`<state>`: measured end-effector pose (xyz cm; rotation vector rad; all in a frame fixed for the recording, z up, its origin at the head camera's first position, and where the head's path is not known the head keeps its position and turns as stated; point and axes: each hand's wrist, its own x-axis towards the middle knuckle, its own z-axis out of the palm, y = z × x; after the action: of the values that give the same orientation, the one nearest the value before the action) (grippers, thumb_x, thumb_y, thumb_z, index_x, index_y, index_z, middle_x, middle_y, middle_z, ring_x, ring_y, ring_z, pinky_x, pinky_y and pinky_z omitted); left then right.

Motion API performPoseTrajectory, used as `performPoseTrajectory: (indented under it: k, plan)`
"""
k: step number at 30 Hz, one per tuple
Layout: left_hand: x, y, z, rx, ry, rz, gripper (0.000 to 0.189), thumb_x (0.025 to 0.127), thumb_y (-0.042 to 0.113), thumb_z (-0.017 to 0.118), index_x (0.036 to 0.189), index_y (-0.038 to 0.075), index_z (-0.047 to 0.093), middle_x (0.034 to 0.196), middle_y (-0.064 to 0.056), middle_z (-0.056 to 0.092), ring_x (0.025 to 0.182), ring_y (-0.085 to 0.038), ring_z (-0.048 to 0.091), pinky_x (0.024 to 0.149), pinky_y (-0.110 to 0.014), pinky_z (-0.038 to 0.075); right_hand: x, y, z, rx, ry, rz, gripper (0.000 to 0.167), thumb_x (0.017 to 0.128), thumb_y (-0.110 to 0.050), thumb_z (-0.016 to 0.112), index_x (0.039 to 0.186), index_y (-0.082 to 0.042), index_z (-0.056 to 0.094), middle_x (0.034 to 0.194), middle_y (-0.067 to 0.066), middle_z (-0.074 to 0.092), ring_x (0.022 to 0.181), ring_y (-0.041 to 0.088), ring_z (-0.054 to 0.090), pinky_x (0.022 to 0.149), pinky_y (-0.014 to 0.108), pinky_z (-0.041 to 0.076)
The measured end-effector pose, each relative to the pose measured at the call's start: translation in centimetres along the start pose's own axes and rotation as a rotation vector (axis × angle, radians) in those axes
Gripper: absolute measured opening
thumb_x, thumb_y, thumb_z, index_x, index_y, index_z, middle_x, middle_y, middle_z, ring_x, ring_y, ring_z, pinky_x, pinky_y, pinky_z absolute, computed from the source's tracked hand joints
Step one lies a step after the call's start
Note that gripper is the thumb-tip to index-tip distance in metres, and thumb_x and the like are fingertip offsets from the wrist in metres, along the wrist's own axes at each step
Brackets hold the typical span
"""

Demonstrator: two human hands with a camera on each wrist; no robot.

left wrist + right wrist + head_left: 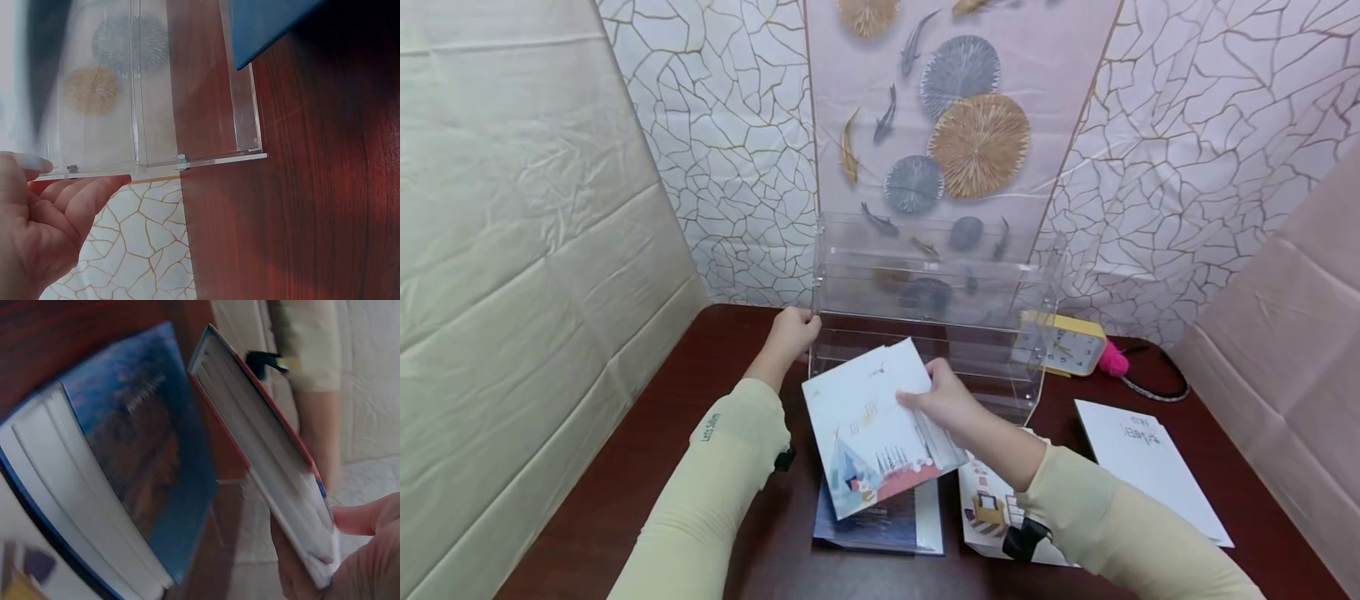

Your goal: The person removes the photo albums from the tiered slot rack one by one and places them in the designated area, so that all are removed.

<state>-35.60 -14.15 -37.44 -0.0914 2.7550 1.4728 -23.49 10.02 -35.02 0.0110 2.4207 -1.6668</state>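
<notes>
My left hand (796,327) pinches the left side panel of a clear acrylic rack (925,321) at the back of the table. In the left wrist view the thumb and fingers lie on either side of the panel's edge (219,160). My right hand (942,398) grips a white book (857,417) with a tent drawing on its cover. That book is tilted in front of the rack, and its page edges face the camera in the right wrist view. Below it lies a thick blue book (880,525), partly hidden by the white one.
An illustrated book (988,508) lies under my right forearm. Farther right is another white book (1157,467). A yellow clock (1071,346) stands at the rack's right end, beside a pink ball (1112,360) with a dark cord. Fabric walls enclose the table.
</notes>
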Motion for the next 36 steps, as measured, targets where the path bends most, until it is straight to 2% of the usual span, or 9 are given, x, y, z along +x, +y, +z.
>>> performPoseTrajectory:
  k: [3,5,15,19,22,26,30,33,36]
  plan:
    - [0.1,-0.1,0.1,-0.021,-0.009,-0.023,0.035,0.098,0.02,0.042,0.122,0.001,0.06,0.104,-0.017,0.053,0.077,-0.024,0.055,0.058,-0.03,0.059,0.3,0.7,1.4,-0.034,-0.033,0.053,0.042,0.087,-0.008,0.065,0.116,0.002,0.037,0.102,0.018,0.052,0.076,0.023,0.061,0.061,0.033,0.057]
    - [0.1,-0.1,0.1,-0.027,-0.005,-0.023,0.034,0.098,0.021,0.043,0.12,0.001,0.061,0.1,-0.015,0.052,0.076,-0.023,0.055,0.058,-0.03,0.06,0.6,0.8,2.2,-0.053,-0.049,0.078,0.046,0.087,-0.01,0.066,0.119,0.002,0.035,0.103,0.018,0.052,0.077,0.024,0.061,0.061,0.033,0.058]
    - [-0.2,-0.1,-0.1,-0.057,-0.023,-0.047,0.041,0.099,0.023,0.043,0.133,0.002,0.051,0.125,-0.017,0.05,0.098,-0.027,0.056,0.068,-0.035,0.06,1.9,0.7,5.9,-0.065,-0.113,0.105,0.06,0.083,-0.008,0.067,0.126,0.005,0.027,0.103,0.018,0.05,0.083,0.026,0.059,0.07,0.035,0.056]
    - [-0.1,0.0,-0.2,-0.071,-0.027,-0.055,0.04,0.099,0.023,0.043,0.131,0.002,0.052,0.123,-0.016,0.051,0.097,-0.026,0.055,0.068,-0.036,0.06,2.5,0.7,6.9,-0.062,-0.128,0.128,0.075,0.082,-0.007,0.068,0.135,0.009,0.016,0.103,0.019,0.05,0.085,0.027,0.058,0.072,0.036,0.055]
    - [0.0,0.1,-0.1,-0.074,-0.031,-0.058,0.039,0.098,0.023,0.044,0.129,0.002,0.054,0.119,-0.015,0.051,0.096,-0.026,0.055,0.067,-0.035,0.06,2.7,0.8,7.6,-0.042,-0.142,0.143,0.087,0.082,-0.004,0.068,0.14,0.01,0.004,0.11,0.023,0.048,0.091,0.031,0.057,0.075,0.039,0.055]
    - [0.0,0.3,-0.1,-0.057,-0.034,-0.047,0.038,0.099,0.022,0.043,0.127,0.001,0.055,0.117,-0.015,0.052,0.094,-0.025,0.056,0.065,-0.034,0.06,2.5,0.9,8.6,-0.039,-0.157,0.136,0.101,0.079,0.001,0.068,0.141,0.009,-0.01,0.131,0.033,0.035,0.109,0.037,0.048,0.084,0.042,0.052]
    - [0.2,0.1,-0.1,-0.049,-0.039,-0.036,0.034,0.098,0.022,0.043,0.116,-0.001,0.06,0.107,-0.015,0.053,0.084,-0.025,0.056,0.06,-0.032,0.06,2.0,1.4,10.1,0.006,-0.16,0.14,0.105,0.077,0.006,0.066,0.141,0.007,-0.017,0.139,0.039,0.019,0.11,0.043,0.047,0.078,0.045,0.055]
    - [0.4,-0.1,0.0,-0.05,-0.036,-0.037,0.031,0.098,0.021,0.043,0.106,-0.001,0.063,0.101,-0.014,0.053,0.076,-0.023,0.054,0.055,-0.03,0.059,1.3,1.6,11.1,0.045,-0.158,0.136,0.104,0.078,0.009,0.064,0.141,0.007,-0.02,0.143,0.04,0.009,0.118,0.047,0.039,0.085,0.05,0.051]
    - [0.5,-0.2,-0.1,-0.049,-0.035,-0.041,0.029,0.098,0.02,0.043,0.095,-0.002,0.061,0.095,-0.013,0.052,0.07,-0.021,0.053,0.053,-0.03,0.059,0.3,1.5,11.8,0.059,-0.155,0.11,0.098,0.081,0.009,0.06,0.14,0.011,-0.018,0.144,0.04,0.0,0.128,0.049,0.022,0.098,0.055,0.04]
